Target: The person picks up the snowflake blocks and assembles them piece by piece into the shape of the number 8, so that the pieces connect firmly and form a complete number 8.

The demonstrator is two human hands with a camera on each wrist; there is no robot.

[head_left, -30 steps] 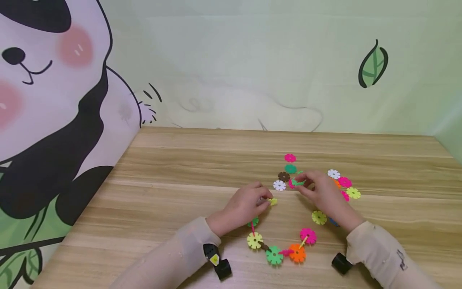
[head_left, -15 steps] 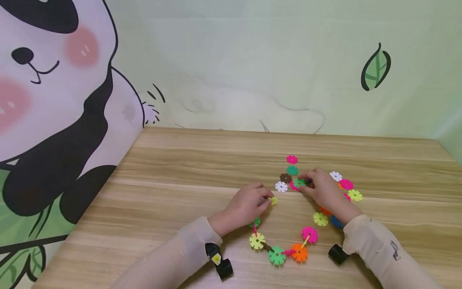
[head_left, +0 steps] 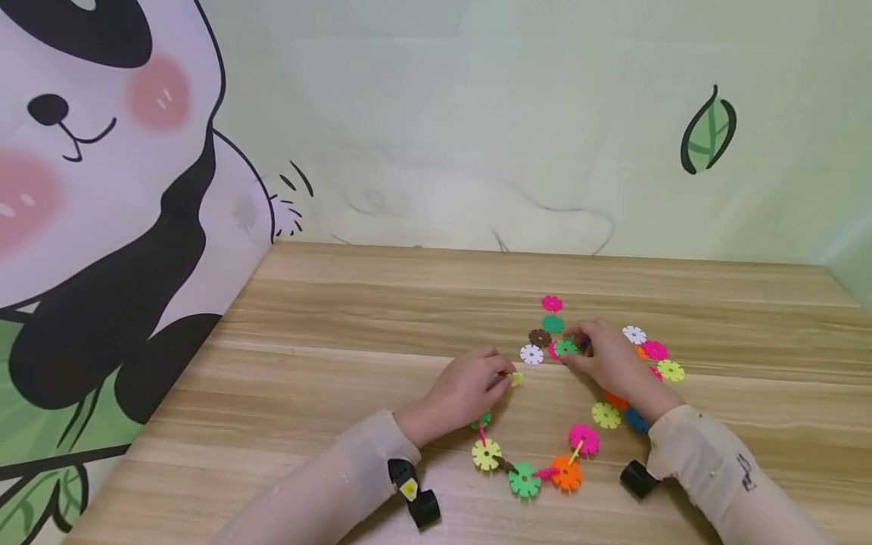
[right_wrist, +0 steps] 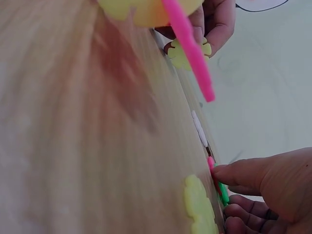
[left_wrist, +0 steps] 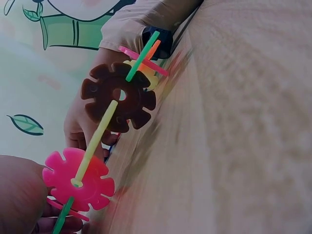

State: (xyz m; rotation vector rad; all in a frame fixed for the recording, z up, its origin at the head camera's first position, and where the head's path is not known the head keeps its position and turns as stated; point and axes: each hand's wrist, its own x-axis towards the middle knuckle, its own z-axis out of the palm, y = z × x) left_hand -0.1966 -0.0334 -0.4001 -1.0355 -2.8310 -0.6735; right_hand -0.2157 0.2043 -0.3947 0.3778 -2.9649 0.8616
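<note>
My left hand (head_left: 466,386) pinches a yellow snowflake disc (head_left: 518,378), seen also in the right wrist view between thumb and finger. A linked chain of discs curves toward me from that hand: a green disc (head_left: 524,480), an orange disc (head_left: 566,473) and a pink disc (head_left: 583,438) are among its links. In the left wrist view a brown disc (left_wrist: 100,92) and another pink disc (left_wrist: 92,192) stand on edge, joined by a yellow one. My right hand (head_left: 609,363) holds a loose green disc (head_left: 565,347) low at the table, overlapping a pink one (right_wrist: 211,165). A bit of blue shows under its fingers.
Loose discs lie around the right hand: white (head_left: 531,354), brown (head_left: 540,337), teal (head_left: 552,324) and pink (head_left: 552,303) ones to its left and behind. Several more, including a yellow disc (head_left: 671,370), lie to its right. A painted wall (head_left: 436,136) borders the wooden table (head_left: 327,318).
The green disc at the right hand has gone from tilted to nearly flat. The left hand keeps its pinch and has hardly moved. The head view has shifted slightly.
</note>
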